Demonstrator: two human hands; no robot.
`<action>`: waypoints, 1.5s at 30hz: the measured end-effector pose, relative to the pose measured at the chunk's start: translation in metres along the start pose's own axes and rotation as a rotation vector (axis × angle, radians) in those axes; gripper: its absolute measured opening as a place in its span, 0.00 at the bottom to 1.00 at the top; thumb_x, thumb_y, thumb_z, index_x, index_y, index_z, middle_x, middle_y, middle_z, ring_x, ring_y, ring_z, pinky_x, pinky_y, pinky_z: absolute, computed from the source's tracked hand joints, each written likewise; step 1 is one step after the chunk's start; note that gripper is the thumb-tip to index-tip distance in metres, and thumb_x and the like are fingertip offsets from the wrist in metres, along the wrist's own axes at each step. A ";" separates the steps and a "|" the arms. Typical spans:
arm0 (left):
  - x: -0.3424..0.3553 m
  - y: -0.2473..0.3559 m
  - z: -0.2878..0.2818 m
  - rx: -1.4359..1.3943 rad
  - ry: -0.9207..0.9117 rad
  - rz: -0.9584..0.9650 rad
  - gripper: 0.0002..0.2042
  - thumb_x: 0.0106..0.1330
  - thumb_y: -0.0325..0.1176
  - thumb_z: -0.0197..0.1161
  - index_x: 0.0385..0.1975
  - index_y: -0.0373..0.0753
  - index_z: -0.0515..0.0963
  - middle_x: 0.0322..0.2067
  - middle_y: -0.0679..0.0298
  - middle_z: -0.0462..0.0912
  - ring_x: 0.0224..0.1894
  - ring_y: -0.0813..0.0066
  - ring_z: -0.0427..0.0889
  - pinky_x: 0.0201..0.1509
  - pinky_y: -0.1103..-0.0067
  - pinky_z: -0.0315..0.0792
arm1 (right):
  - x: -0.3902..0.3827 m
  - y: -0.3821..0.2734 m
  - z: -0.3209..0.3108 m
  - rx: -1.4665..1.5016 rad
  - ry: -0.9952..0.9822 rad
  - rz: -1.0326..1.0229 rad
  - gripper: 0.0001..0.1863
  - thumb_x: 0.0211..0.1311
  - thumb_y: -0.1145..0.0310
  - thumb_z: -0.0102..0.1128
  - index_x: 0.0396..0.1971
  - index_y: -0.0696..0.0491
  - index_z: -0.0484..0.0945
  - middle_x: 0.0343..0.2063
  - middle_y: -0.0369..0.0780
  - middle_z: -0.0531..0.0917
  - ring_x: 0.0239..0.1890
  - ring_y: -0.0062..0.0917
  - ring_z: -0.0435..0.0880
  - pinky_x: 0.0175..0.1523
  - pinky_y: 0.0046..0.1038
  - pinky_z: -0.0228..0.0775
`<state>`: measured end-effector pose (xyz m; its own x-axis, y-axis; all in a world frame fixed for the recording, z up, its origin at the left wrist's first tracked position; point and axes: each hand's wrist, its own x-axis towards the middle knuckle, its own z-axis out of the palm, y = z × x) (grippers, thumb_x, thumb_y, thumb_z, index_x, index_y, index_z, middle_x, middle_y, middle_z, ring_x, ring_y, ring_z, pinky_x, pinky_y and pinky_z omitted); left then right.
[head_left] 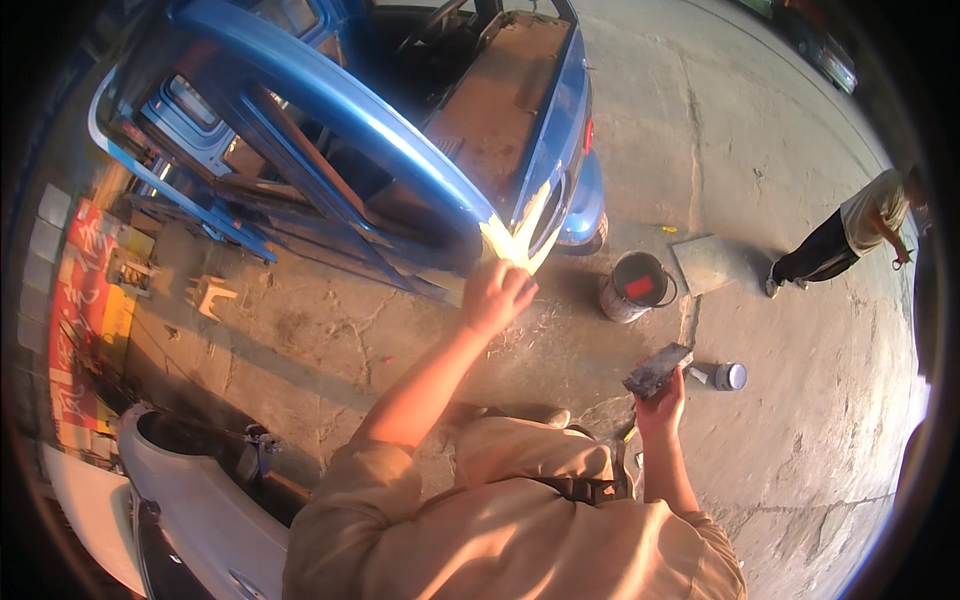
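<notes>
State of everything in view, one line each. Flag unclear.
Blue vehicle: pale patch on one corner
Left hand: at the patch, grip unclear
Right hand: holding dark board
Dark board: held, mottled surface
Bucket: upright, open, red piece inside
Tin: on ground, lid unclear
Other person: on their feet

Warm light fell across the centre; glare whitened the floor (860, 440) at far right; fisheye distortion bent edges; corners were black.
</notes>
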<state>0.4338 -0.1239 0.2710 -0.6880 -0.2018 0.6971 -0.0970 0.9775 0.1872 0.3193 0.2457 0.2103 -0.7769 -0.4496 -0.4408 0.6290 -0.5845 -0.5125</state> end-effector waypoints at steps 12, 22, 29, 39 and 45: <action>-0.068 -0.061 0.107 0.335 0.219 0.159 0.08 0.65 0.39 0.66 0.43 0.58 0.82 0.53 0.72 0.78 0.51 0.66 0.73 0.55 0.58 0.71 | -0.038 -0.054 -0.066 -0.124 0.182 -0.032 0.25 0.75 0.47 0.51 0.57 0.52 0.77 0.51 0.45 0.84 0.54 0.40 0.83 0.59 0.46 0.76; -0.319 -0.123 0.149 0.432 -0.843 -0.516 0.09 0.66 0.36 0.58 0.43 0.52 0.82 0.52 0.65 0.76 0.58 0.59 0.73 0.60 0.58 0.71 | -0.029 -0.096 -0.092 -0.144 0.195 -0.210 0.25 0.76 0.49 0.53 0.60 0.51 0.75 0.54 0.46 0.81 0.57 0.39 0.80 0.62 0.47 0.74; -0.490 -0.060 -0.005 0.298 -1.007 -0.685 0.17 0.64 0.39 0.69 0.51 0.43 0.81 0.53 0.51 0.81 0.59 0.50 0.78 0.62 0.54 0.72 | -0.076 -0.095 -0.133 -0.048 0.310 -0.330 0.23 0.76 0.49 0.54 0.58 0.49 0.75 0.51 0.45 0.81 0.53 0.38 0.80 0.57 0.46 0.77; -0.519 -0.088 -0.091 -0.070 -1.290 -1.039 0.17 0.58 0.41 0.75 0.48 0.51 0.86 0.43 0.63 0.87 0.48 0.59 0.84 0.57 0.63 0.80 | -0.098 -0.066 -0.110 -0.005 0.292 -0.351 0.21 0.71 0.52 0.58 0.53 0.52 0.77 0.44 0.47 0.85 0.48 0.41 0.84 0.52 0.48 0.79; -0.467 -0.092 -0.049 0.069 -0.999 -0.937 0.19 0.53 0.43 0.77 0.40 0.46 0.79 0.46 0.55 0.81 0.53 0.52 0.79 0.57 0.59 0.75 | -0.078 -0.048 -0.104 0.084 0.183 -0.330 0.23 0.74 0.53 0.54 0.52 0.59 0.79 0.46 0.46 0.85 0.49 0.39 0.84 0.59 0.43 0.74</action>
<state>0.7992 -0.1228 -0.0385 -0.5634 -0.6816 -0.4669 -0.8237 0.5075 0.2531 0.3524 0.3793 0.1926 -0.9146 -0.1045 -0.3906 0.3360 -0.7340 -0.5902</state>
